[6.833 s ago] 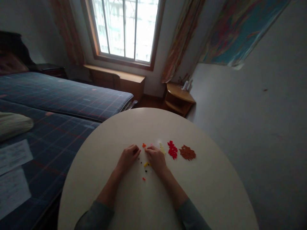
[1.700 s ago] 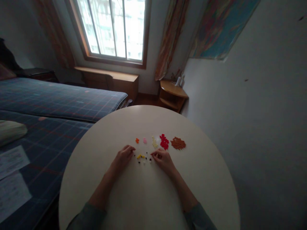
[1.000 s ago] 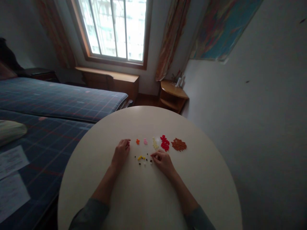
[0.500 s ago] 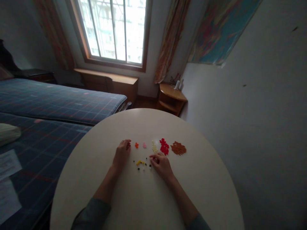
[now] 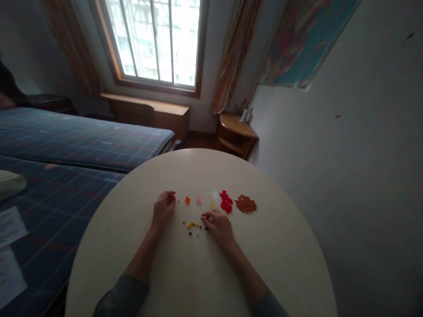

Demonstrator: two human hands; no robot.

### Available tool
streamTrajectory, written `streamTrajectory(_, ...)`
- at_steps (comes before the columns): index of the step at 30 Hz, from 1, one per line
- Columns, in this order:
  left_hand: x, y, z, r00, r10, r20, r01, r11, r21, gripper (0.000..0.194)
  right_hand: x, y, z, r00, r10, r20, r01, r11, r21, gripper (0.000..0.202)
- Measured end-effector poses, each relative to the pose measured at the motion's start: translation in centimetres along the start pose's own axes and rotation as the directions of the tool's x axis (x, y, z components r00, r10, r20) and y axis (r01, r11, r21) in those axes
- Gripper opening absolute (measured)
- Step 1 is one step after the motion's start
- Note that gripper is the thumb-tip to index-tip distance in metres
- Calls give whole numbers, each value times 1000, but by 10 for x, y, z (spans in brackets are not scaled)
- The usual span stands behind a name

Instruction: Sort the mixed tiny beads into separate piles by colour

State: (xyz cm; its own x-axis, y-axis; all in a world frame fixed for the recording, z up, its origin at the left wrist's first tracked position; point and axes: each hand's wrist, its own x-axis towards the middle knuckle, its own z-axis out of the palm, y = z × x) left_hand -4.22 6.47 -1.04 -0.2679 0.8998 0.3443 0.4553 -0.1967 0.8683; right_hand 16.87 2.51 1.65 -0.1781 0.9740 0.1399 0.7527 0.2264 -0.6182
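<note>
My left hand point(image 5: 163, 210) rests on the table left of the coloured pieces, its fingers curled inward; what they hold, if anything, is hidden. Just right of its fingertips lies a tiny black piece point(image 5: 179, 201). My right hand point(image 5: 219, 225) is over the middle, thumb and forefinger pinched at another small black piece point(image 5: 201, 218). Between the hands are yellow pieces point(image 5: 190, 224), a white piece point(image 5: 197, 234) and several black ones. Behind them, in a row, sit orange pieces point(image 5: 187, 200), pink pieces point(image 5: 198, 200), pale yellow pieces point(image 5: 212, 201), red pieces point(image 5: 226, 202) and brown pieces point(image 5: 246, 204).
The round cream table point(image 5: 198, 167) stands beside a bed with a plaid mattress point(image 5: 82, 141) on the left and a white wall point(image 5: 357, 176) on the right. A wooden corner shelf point(image 5: 238, 127) and a desk point(image 5: 168, 108) are below the window.
My left hand has shifted slightly left, and a tiny black piece now shows beside its fingers. My right hand has moved a little left, its fingertips reaching a small black piece.
</note>
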Motion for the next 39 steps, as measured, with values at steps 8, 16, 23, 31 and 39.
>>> streamTrajectory(8,4,4,-7,989,-140,-54,127,975,-184,30,6,4,0,999,-44,25,43,998,41,13)
streamTrajectory(16,4,7,-5,981,-185,-54,164,950,-265,28,10,5,-1,998,-62,24,63,998,-32,10)
streamTrajectory(23,5,7,-5,978,-201,-46,181,945,-271,26,28,-15,5,992,-103,76,108,992,-64,8)
streamTrajectory(31,5,11,-6,978,-207,-25,194,945,-265,17,50,-47,25,985,-118,125,141,970,-196,11)
streamTrajectory(39,5,9,-4,977,-210,-37,192,941,-277,16,64,-61,36,984,-97,146,137,946,-293,18)
